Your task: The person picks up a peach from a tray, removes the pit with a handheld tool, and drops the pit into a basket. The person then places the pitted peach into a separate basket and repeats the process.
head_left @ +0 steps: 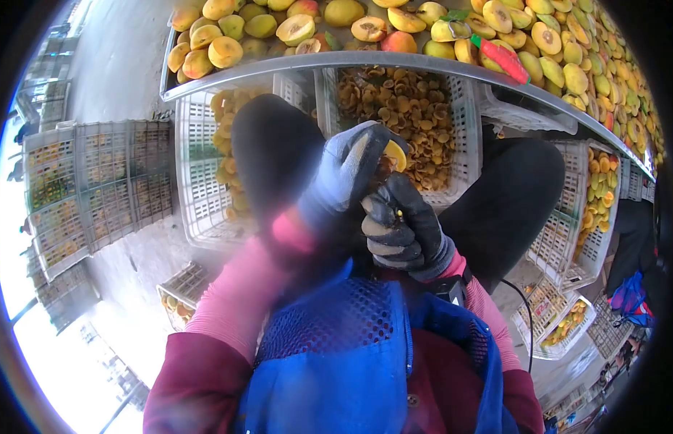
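Observation:
My left hand [351, 163], in a blue-grey glove, is closed around a cut piece of yellow peach [396, 155], whose orange edge shows beyond the fingers. Just below and to the right, my right hand [403, 226] is curled into a fist in a dark, stained glove. A small yellow spot shows between its fingers, but what it grips is hidden. The two hands are close together above a white crate [463, 123] of brownish, cup-shaped fruit pieces [401, 98], between my knees.
A metal-edged table [278, 64] heaped with whole and halved peaches [296, 29] spans the front. On it lies a red-handled object [504, 60]. Crates of fruit stand by my left knee [202, 173] and at the right [568, 210]. Stacked crates [98, 188] line the far left.

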Available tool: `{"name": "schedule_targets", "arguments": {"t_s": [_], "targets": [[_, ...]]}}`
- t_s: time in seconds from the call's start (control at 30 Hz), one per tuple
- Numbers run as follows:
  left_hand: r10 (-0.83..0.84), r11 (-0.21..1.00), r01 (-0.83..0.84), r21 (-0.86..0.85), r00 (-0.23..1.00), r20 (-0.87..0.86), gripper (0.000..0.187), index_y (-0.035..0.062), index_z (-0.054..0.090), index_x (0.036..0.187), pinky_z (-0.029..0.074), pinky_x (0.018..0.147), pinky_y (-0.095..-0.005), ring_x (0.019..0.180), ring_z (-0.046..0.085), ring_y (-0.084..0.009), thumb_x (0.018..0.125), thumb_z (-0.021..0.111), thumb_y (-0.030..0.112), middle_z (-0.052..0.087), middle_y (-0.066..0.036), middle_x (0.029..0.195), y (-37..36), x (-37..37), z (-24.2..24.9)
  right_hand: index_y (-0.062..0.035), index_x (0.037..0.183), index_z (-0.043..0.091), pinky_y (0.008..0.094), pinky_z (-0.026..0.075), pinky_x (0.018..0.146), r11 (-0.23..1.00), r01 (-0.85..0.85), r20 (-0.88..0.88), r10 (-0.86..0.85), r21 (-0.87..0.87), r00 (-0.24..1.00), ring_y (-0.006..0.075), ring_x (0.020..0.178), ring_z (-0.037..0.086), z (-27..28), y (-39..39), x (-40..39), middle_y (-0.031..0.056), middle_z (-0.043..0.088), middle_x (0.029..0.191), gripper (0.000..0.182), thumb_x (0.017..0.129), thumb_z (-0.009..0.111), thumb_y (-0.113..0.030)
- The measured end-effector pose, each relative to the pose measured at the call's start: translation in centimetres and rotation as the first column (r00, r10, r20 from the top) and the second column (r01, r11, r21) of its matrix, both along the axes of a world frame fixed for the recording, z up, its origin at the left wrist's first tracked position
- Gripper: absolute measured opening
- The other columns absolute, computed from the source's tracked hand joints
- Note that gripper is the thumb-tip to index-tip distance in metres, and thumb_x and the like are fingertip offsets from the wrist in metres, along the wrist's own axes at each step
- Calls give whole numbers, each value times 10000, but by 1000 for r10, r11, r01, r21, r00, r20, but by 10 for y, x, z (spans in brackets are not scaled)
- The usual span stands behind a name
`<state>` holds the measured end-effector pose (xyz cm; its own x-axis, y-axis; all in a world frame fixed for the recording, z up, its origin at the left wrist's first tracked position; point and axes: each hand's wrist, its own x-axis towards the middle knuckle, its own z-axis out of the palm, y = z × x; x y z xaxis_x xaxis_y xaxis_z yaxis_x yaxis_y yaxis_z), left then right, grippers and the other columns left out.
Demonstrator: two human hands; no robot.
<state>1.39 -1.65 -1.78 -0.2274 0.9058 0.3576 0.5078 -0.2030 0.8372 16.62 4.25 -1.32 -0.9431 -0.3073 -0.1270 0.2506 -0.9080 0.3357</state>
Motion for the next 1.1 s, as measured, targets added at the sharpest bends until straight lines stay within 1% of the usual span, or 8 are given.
{"name": "schedule_targets", "arguments": {"t_s": [0.23,0.4,0.5,0.63,0.73,0.83,0.9,1.1], "targets": [[143,976,2,-218,752,644,237,-22,611,852,433,645,-269,703,522,-123,895,503,185,583,-79,785,1,12,10,-143,729,445,214,267,347,997,-57,-212,45,-52,976,80,393,330,-14,2,4,-51,346,540,450,915,385,-548],[319,941,-187,-282,770,552,280,-30,605,875,444,648,-280,709,552,-143,897,497,227,600,-79,781,0,20,1,-36,844,497,162,298,257,994,49,-158,-63,-96,985,34,304,315,-17,-5,6,-12,376,483,454,922,439,-479],[469,879,-396,-266,819,331,276,-11,563,1004,459,739,-296,812,567,-167,841,582,211,591,-90,870,-14,21,-10,-26,863,514,176,314,262,996,72,-482,-33,62,876,51,316,340,-15,8,2,-1,394,500,460,932,420,-472],[567,824,-261,-503,389,726,301,21,537,1130,468,835,-303,942,572,-166,919,493,231,586,-90,992,-32,10,-13,-78,866,520,199,299,296,972,192,-114,-177,138,978,70,373,361,-33,9,12,-11,399,540,452,940,370,-497],[454,890,-304,-340,509,731,312,31,551,1126,473,828,-297,951,578,-163,959,405,250,603,-89,1006,-52,2,-9,-123,779,510,212,258,317,978,86,-31,-82,191,996,67,384,323,-37,12,8,-49,360,531,443,932,380,-518],[381,913,-234,-335,194,904,413,23,537,1160,473,854,-323,925,598,-195,963,366,343,612,-110,1042,-64,-20,18,-127,785,510,211,230,315,976,53,-19,-50,210,999,65,365,291,-29,13,4,-53,342,508,428,933,387,-509],[559,827,-529,-189,739,377,455,46,562,1135,510,736,-326,856,609,-179,958,348,406,624,-95,988,-93,-36,5,-121,788,509,212,226,314,962,61,32,-72,266,997,66,363,288,-25,15,4,-47,342,507,424,934,391,-501],[623,601,-768,-221,623,-473,295,20,568,1126,502,533,-260,621,598,-131,937,460,219,612,-88,976,-251,-97,-88,-105,808,453,206,235,269,874,3,173,-100,486,980,66,331,295,-34,16,4,-24,318,498,411,947,367,-483]]}}
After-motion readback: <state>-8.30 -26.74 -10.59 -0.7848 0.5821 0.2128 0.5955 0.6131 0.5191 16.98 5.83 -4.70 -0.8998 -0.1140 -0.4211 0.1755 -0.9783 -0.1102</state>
